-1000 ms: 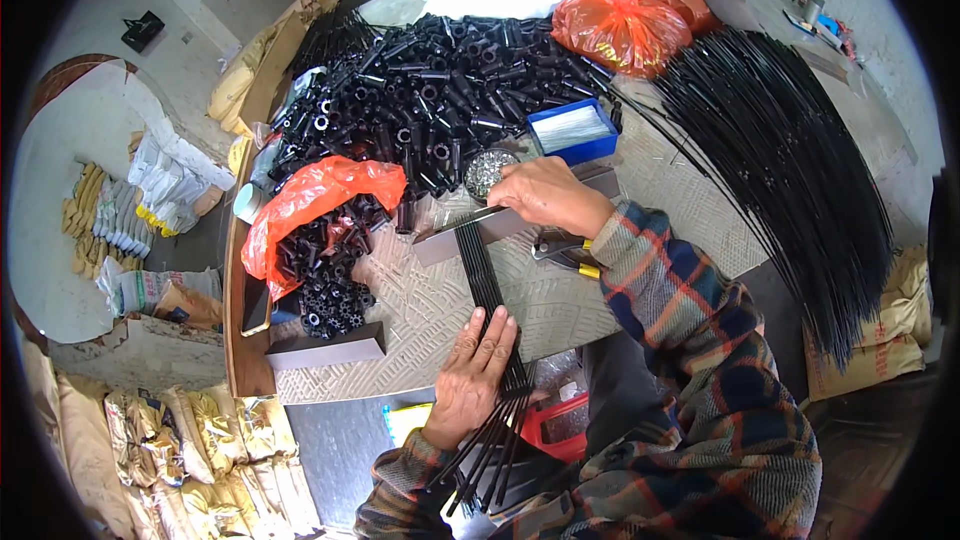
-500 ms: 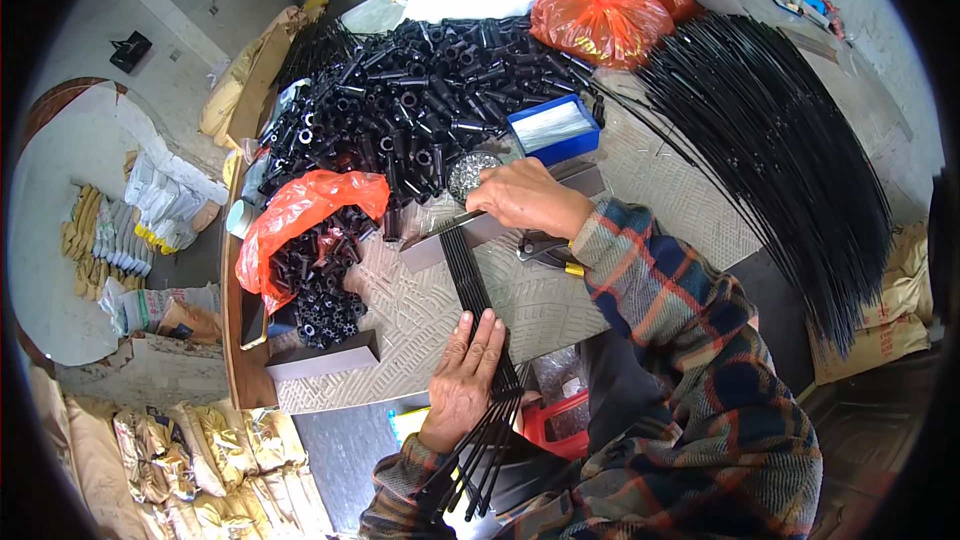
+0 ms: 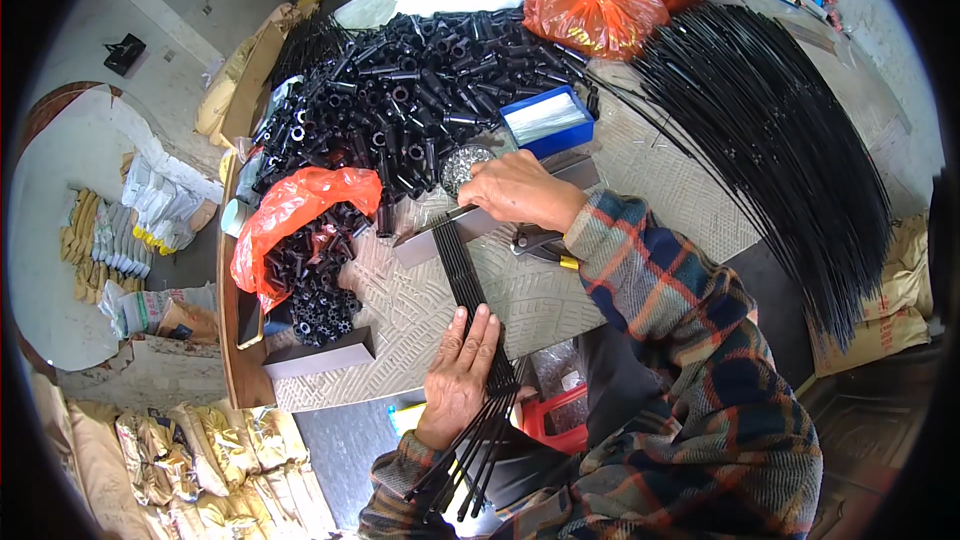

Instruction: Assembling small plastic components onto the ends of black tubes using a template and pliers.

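Note:
A row of thin black rods [image 3: 463, 275] lies side by side across the near edge of the table, their near ends fanning out below it. On them rests my left hand [image 3: 457, 385], flat with fingers stretched out. The far ends of the rods meet a grey metal angle bar [image 3: 480, 221]. Over this bar my right hand [image 3: 525, 190] has its fingers bent together; whatever is between the fingertips is hidden. Just beyond those fingertips stands a round dish of small shiny metal pieces [image 3: 466, 168]. Pliers [image 3: 540, 243] with a yellow-tipped handle lie beneath my right wrist.
A heap of black tubular parts [image 3: 400, 90] covers the far left of the table. A blue box [image 3: 548, 122] holds pale thin strips. Small black parts spill from a red plastic bag [image 3: 305, 215]. Long black rods [image 3: 770, 160] fill the right side. Another metal bar [image 3: 320, 355] lies front left.
The view has shifted slightly. My right hand stays at the metal bar and my left hand stays flat on the rods, with only slight finger movement.

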Demonstrator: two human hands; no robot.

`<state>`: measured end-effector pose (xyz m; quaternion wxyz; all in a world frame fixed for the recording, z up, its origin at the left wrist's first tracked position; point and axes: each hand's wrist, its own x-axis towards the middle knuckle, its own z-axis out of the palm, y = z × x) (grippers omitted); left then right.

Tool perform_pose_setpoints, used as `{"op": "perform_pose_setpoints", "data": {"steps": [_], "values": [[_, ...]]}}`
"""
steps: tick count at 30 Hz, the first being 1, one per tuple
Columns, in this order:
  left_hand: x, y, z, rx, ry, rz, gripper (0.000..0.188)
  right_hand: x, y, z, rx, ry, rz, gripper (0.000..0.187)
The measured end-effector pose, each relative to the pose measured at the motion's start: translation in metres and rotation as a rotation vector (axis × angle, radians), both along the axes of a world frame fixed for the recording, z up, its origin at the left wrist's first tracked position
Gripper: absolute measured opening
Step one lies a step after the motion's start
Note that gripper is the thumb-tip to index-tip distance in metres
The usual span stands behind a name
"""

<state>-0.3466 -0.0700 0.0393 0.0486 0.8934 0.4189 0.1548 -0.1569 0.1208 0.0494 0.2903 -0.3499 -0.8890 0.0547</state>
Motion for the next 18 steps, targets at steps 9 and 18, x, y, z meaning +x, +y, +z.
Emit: {"op": "perform_pose_setpoints", "data": {"steps": [9,18], "values": [[-0.0018,-0.0014,-0.0038,-0.023,-0.010,0.032,0.087,0.0015,0.0017,-0.0021,-0.012,0.002,0.023,0.003],[-0.0014,-0.0015,-0.0024,-0.035,-0.021,0.037,0.083,-0.0017,0.0004,-0.0033,0.028,0.027,0.032,0.003]]}}
